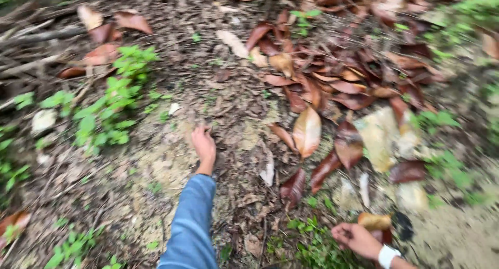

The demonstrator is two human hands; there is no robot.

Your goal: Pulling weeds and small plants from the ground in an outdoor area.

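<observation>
Dry leaf, yellowish brown, is just beyond my right hand, whose curled fingers touch it; I cannot tell if they grip. It looks light, stiff and brittle, so its middle is the best hold. My left hand reaches open to the ground. Many leaves lie past both hands, too many to count; I see 2 hands.

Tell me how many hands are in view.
2: the left hand reaches onto bare ground mid-frame; the right hand holds a dry leaf at bottom right.
</observation>
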